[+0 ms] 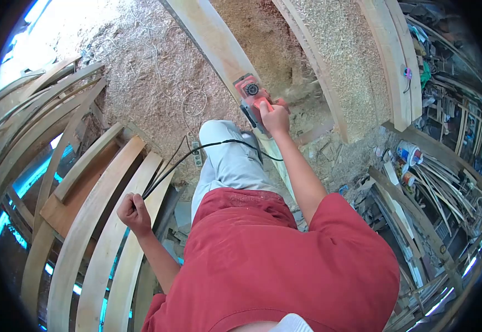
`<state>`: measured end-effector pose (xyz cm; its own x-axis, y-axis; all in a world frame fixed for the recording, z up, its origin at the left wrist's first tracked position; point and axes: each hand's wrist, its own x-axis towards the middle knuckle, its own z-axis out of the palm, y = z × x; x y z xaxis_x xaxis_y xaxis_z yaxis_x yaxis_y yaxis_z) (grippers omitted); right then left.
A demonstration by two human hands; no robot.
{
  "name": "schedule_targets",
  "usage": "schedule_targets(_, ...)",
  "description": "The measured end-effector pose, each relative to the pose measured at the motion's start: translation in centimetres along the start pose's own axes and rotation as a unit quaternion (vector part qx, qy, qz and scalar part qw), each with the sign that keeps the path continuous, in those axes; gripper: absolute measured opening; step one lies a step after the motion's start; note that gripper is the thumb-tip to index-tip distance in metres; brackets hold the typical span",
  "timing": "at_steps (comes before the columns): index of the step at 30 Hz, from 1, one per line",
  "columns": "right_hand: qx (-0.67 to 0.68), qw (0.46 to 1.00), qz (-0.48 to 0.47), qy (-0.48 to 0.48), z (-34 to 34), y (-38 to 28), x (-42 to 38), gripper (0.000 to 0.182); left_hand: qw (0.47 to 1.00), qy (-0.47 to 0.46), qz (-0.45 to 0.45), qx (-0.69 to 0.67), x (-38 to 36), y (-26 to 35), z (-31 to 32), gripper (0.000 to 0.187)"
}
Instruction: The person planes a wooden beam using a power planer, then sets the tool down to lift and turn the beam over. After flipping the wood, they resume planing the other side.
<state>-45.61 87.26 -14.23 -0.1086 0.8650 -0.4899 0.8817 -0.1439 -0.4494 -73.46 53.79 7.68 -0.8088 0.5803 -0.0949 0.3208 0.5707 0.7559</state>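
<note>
A red electric hand planer (247,88) with a black knob rests on a long, pale wooden board (220,41). My right hand (276,118) is closed around the planer's rear handle. Off to the left, my left hand (134,214) is closed on a black power cord (210,145), which loops across my leg toward my right forearm. Part of the cord passes behind that forearm out of sight. Light dust hangs just right of the planer.
Wood shavings cover the floor (141,72), where a power strip (197,155) and a thin pale cable lie. Several boards (97,193) lean at the left. More long planks (387,55) stand at the right, near a bucket (408,153) and piled strips of wood.
</note>
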Motion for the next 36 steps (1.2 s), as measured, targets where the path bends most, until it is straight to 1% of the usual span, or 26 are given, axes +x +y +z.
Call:
schedule_targets(5,0.002,1.0,-0.005,0.01,1.2,-1.9,2.2,0.059,1.0,0.019,0.012,0.009,2.0,1.0,-0.4,0.036)
schedule_targets(10,-0.023,1.0,0.0,0.014,1.9,-5.0,4.3,0.059,0.999,0.005,0.044,0.02,4.7,1.6,-1.4,0.036)
schedule_targets(14,-0.027,1.0,-0.001,0.014,2.6,-8.6,6.7,0.058,0.998,0.016,0.037,0.039,7.2,1.7,-2.1,0.037)
schedule_targets(16,-0.017,1.0,0.015,0.001,2.7,-11.1,7.9,0.058,0.998,0.027,0.028,0.055,9.0,1.5,-2.5,0.039)
schedule_targets(17,-0.014,1.0,0.015,0.002,2.6,-12.3,8.5,0.058,0.999,0.028,0.009,0.041,9.8,1.0,-2.6,0.04)
schedule_targets(21,-0.019,1.0,0.007,0.002,2.9,-14.6,10.0,0.06,0.999,0.024,0.021,0.042,14.7,1.6,-2.2,0.041)
schedule_targets(23,-0.017,1.0,0.007,0.009,3.1,-15.9,10.4,0.062,1.0,0.007,0.01,0.026,17.2,1.6,-2.2,0.039)
schedule_targets(26,-0.006,1.0,0.02,0.008,3.5,-17.6,11.1,0.06,1.0,-0.012,0.005,0.021,21.3,1.0,-2.0,0.038)
schedule_targets(29,-0.008,0.999,0.021,0.03,4.0,-18.8,12.1,0.058,0.999,-0.031,0.003,0.012,25.5,0.6,-1.6,0.037)
schedule_targets(32,-0.002,0.999,0.039,0.016,4.0,-20.9,13.0,0.058,0.999,-0.039,0.003,0.013,29.2,1.1,-1.4,0.036)
schedule_targets(36,0.006,0.999,0.034,0.011,4.4,-24.0,15.1,0.057,0.998,-0.06,-0.009,0.0,33.8,2.1,-1.5,0.037)
